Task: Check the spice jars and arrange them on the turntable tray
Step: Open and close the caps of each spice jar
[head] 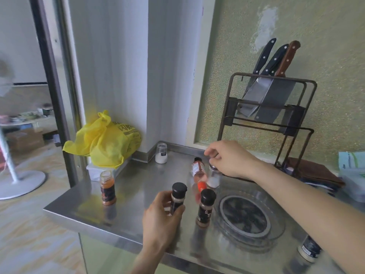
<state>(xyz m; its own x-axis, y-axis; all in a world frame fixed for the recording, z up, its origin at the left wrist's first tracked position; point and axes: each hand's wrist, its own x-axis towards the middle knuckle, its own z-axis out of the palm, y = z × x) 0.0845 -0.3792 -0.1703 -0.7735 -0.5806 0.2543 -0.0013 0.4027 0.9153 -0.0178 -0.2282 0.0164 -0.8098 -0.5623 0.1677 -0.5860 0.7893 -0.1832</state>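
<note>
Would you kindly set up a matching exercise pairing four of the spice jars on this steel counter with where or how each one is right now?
Jars:
1. Lidless jar of orange powder
2. Black-capped jar of brown spice
3. Red-capped clear bottle
4. Clear glass jar of white powder

States:
A. lying on its side
B. held in the left hand
C. standing in the back corner
D. standing open near the left edge

Pairs: 1-D, 2-B, 3-A, 4-C

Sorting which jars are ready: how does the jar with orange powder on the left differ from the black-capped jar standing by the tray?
The orange-powder jar has no cap; the black-capped jar is closed. The first holds orange powder, the second brownish. The first stands apart to the left, the second beside the turntable tray. Both stand upright on the steel counter with dark labels.
</note>
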